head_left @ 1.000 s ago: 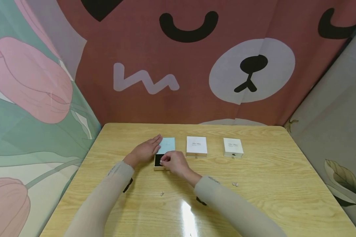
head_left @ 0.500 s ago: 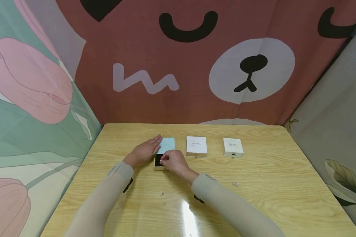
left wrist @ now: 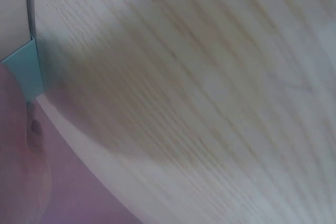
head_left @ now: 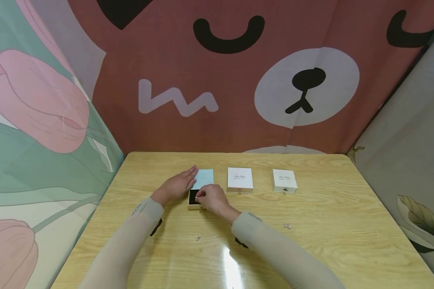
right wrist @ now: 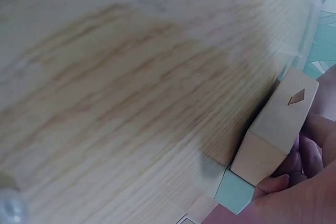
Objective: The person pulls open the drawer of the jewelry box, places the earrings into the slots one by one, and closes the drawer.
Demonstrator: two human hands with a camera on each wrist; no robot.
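Near me lay a small shiny trinket (head_left: 197, 238). Beyond, little had changed: my right hand (head_left: 213, 198) still pinched a tiny pale piece (head_left: 196, 198) over the black-lined cream drawer (head_left: 194, 207), work seemingly unfinished; my left hand (head_left: 177, 185) lay straight-fingered against the square pale-blue box (head_left: 205, 178).

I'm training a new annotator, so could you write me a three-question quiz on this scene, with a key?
1. Multiple choice: what colour is the inside of the pulled-out drawer? A) white, B) black, C) light blue.
2. True or false: the left hand and the right hand are both at the light blue box.
3. Count: in the head view, how many white boxes stand to the right of the light blue box?

Key:
1. B.
2. True; the left is at its left edge, the right at its drawer.
3. Two.
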